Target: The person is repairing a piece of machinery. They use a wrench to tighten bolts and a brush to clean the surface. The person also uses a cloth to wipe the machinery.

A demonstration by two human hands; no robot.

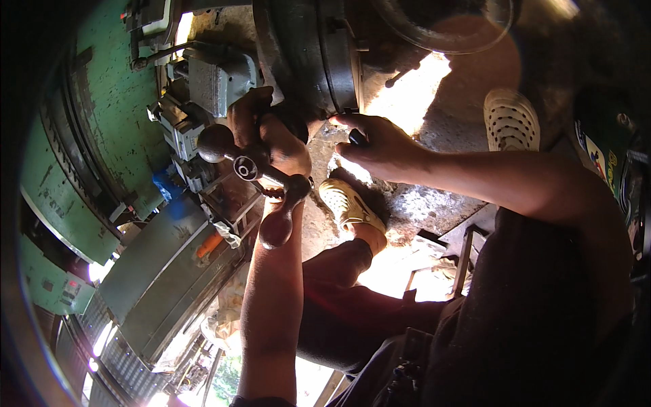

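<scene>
A large dark metal cylinder (305, 51) stands at the top centre. My left hand (285, 146) is at its lower side, with fingers curled beside a dark rounded part; what they grip is hidden. In front of that hand and wrist is a ball-ended crank handle (245, 166), which partly covers them. From the right, my right hand (383, 146) comes to the cylinder's lower right edge. Its forefinger is stretched to that edge, and a small black piece (357, 138) shows between thumb and fingers.
Green machine bodies (115, 88) fill the left side, with a grey metal block (217, 81) near the cylinder. An orange handle (209, 245) lies by a curved grey cover (163, 271). A round metal rim (447, 44) is at the top. Perforated shoes (349, 205) stand on the floor.
</scene>
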